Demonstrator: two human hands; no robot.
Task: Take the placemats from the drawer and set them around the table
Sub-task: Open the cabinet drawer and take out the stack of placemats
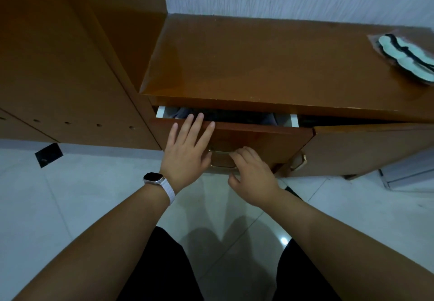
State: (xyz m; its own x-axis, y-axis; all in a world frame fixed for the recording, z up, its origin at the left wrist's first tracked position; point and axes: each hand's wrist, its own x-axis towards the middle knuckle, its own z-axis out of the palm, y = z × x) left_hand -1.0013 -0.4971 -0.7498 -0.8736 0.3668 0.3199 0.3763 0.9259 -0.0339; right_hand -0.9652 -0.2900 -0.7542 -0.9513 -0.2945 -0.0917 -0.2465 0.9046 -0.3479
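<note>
A brown wooden drawer (263, 140) of a low cabinet stands pulled out a little, showing a narrow gap with dark folded material (234, 115) inside; I cannot tell whether these are placemats. My right hand (252, 175) curls its fingers around the brass drawer handle (222, 158) on the drawer front. My left hand (187, 150), with a white watch on the wrist, lies flat and open against the drawer front, fingertips at its top edge.
The glossy cabinet top (258, 58) carries a clear packet of pale green and black items (406, 57) at the far right. A tall wooden cupboard (70, 66) stands to the left. A second door with a brass handle (299, 161) is right of the drawer. White tiled floor below.
</note>
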